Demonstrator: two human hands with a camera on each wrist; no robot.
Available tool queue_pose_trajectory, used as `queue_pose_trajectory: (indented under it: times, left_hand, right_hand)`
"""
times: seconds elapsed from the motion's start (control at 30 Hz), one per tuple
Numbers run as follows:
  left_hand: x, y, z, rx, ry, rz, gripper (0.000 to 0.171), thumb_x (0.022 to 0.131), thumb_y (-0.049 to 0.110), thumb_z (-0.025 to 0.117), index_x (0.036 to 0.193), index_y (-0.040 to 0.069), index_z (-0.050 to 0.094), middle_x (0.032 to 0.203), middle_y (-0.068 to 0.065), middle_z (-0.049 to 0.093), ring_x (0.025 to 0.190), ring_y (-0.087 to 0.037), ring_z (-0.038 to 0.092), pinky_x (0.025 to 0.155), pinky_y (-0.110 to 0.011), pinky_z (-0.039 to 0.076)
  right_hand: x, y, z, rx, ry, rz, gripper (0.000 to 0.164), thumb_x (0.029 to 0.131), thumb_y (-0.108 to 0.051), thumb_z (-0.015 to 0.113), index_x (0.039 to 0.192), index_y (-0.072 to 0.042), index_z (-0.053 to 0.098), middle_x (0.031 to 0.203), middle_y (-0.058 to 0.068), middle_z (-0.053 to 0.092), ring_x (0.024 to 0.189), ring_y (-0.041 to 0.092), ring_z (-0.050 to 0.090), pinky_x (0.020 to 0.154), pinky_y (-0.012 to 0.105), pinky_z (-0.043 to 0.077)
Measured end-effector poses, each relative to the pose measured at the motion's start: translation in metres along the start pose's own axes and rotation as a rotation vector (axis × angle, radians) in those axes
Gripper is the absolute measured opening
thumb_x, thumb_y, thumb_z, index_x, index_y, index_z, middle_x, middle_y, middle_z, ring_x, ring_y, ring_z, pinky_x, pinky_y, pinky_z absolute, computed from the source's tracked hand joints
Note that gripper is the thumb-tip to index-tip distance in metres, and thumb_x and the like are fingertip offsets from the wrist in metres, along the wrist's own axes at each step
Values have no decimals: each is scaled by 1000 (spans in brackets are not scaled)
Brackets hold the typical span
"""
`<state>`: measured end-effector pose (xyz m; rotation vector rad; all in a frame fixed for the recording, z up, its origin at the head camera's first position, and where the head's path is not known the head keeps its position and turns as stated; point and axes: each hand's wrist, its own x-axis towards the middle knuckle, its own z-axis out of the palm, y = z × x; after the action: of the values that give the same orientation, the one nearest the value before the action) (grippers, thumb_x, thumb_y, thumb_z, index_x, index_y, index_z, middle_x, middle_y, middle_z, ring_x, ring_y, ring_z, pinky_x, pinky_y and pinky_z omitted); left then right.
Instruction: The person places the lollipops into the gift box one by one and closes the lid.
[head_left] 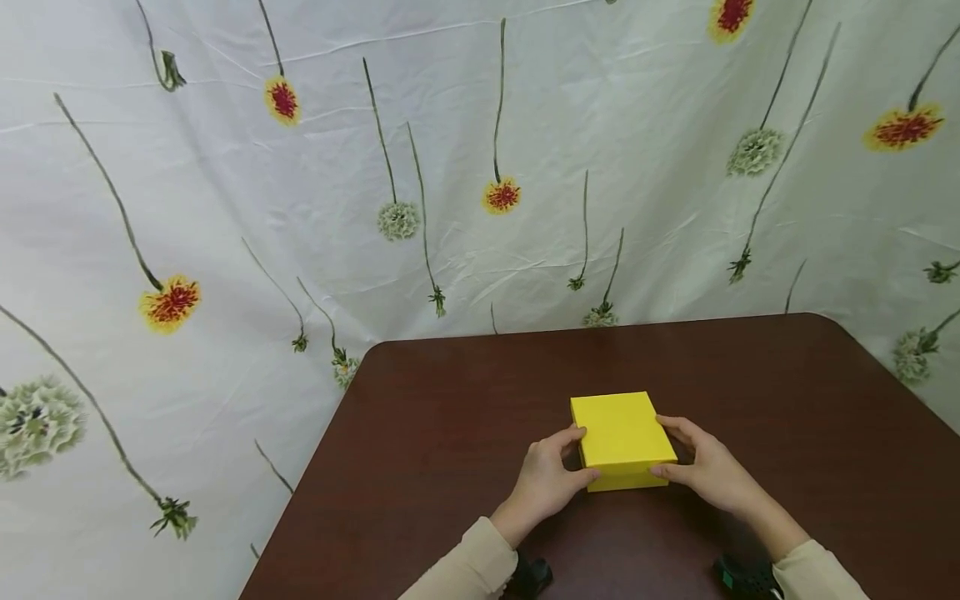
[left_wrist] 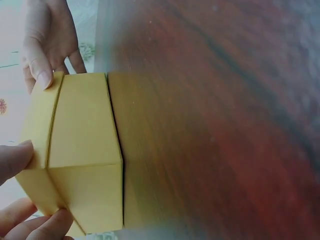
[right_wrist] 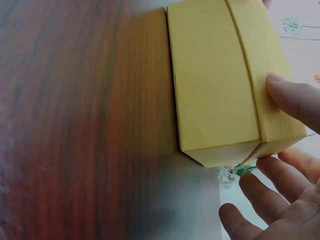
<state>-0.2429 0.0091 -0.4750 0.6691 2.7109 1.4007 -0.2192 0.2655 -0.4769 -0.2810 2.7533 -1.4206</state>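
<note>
A yellow lidded box (head_left: 621, 429) sits on the dark brown table in the head view, a seam running round its sides below the lid (right_wrist: 270, 75). My left hand (head_left: 546, 475) grips the lid at the left, thumb on the near face and fingers on the left side. On the right, my right hand (head_left: 708, 468) holds the lid with its thumb on the near face and fingertips along the right side. In the right wrist view the lower fingers (right_wrist: 257, 197) spread loosely off the box. At the near right corner a thin gap shows along the seam.
The wooden table (head_left: 450, 417) has rounded far corners. Behind it and to the left hangs a white cloth (head_left: 315, 183) printed with flowers. Dark devices (head_left: 528, 577) sit by both wrists, below the cream sleeves (head_left: 468, 562).
</note>
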Motion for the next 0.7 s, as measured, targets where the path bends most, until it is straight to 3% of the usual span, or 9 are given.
queue_pose_trajectory:
  times: [0.37, 0.57, 0.7]
  left_hand:
    - [1, -1, -2, 104, -43, -33, 58, 81, 18, 85, 133, 3, 63, 136, -13, 64, 123, -29, 64, 97, -38, 56]
    - [2, -3, -4, 128, -68, -38, 58, 82, 22, 84, 134, 6, 63, 138, -11, 63, 128, -28, 61, 101, -42, 53]
    - [5, -8, -10, 125, -120, -57, 59, 85, 28, 81, 138, 10, 61, 141, -6, 62, 131, -26, 58, 105, -45, 51]
  right_hand:
    - [3, 3, 3, -34, -7, -14, 82, 84, -28, 81, 148, 4, 40, 147, 31, 47, 134, 51, 47, 92, 45, 55]
    - [3, 4, 2, -79, -12, -4, 84, 84, -33, 81, 148, 4, 41, 146, 31, 48, 133, 53, 47, 96, 57, 51]
    - [3, 2, -5, -134, -31, -20, 79, 91, -40, 73, 148, 4, 41, 148, 31, 46, 133, 53, 46, 97, 63, 49]
